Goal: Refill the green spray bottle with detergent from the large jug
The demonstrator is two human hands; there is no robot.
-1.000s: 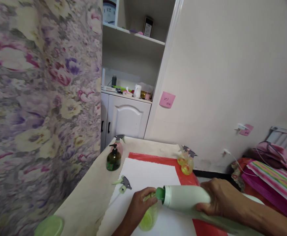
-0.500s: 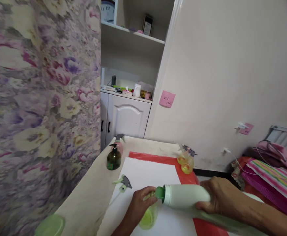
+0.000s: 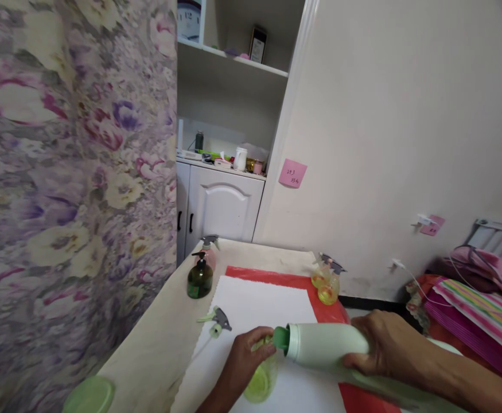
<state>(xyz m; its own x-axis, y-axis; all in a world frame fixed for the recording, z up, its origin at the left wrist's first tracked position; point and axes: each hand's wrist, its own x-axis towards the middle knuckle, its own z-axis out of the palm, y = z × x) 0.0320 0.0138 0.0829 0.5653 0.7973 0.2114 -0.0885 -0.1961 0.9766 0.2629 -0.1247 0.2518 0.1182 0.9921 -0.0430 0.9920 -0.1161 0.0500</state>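
Note:
My right hand (image 3: pixel 377 341) grips a large pale-green bottle (image 3: pixel 319 342), tipped on its side with its darker green spout pointing left. That spout meets the mouth of a clear spray bottle (image 3: pixel 261 381) holding yellow-green liquid. Around the neck of this smaller bottle, the fingers of my left hand (image 3: pixel 251 353) are closed. A grey and light-green spray head (image 3: pixel 218 321), with its thin tube, lies on the white sheet (image 3: pixel 259 304) to the left. Whether liquid is flowing at the spout I cannot make out.
A dark green pump bottle (image 3: pixel 199 278) and a pink spray bottle (image 3: pixel 207 252) stand at the table's back left. Yellow spray bottles (image 3: pixel 328 289) stand at the back right on red sheeting (image 3: pixel 272 276). A green lid (image 3: pixel 89 394) lies front left.
Almost nothing differs. Both hands keep their holds, and the spout stays at the spray bottle's mouth; the view has shifted very slightly.

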